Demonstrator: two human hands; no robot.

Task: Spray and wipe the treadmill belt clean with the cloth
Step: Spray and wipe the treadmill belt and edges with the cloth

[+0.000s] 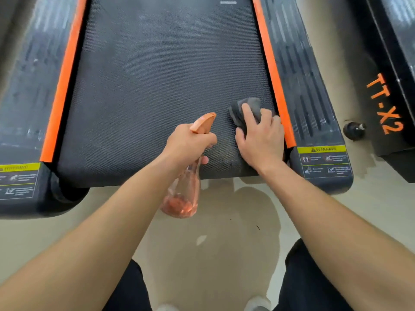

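The black textured treadmill belt fills the middle of the view, running away from me. A dark grey cloth lies bunched on the belt near its right edge. My right hand presses down on the cloth with fingers spread flat. My left hand grips the neck of a clear orange spray bottle, whose orange nozzle points forward over the belt. The bottle's body hangs below the belt's rear end, above the floor.
Orange strips and black side rails flank the belt, with yellow warning labels at the rear corners. A second black machine marked TT-X2 stands at right. My dark-trousered legs stand on the beige floor.
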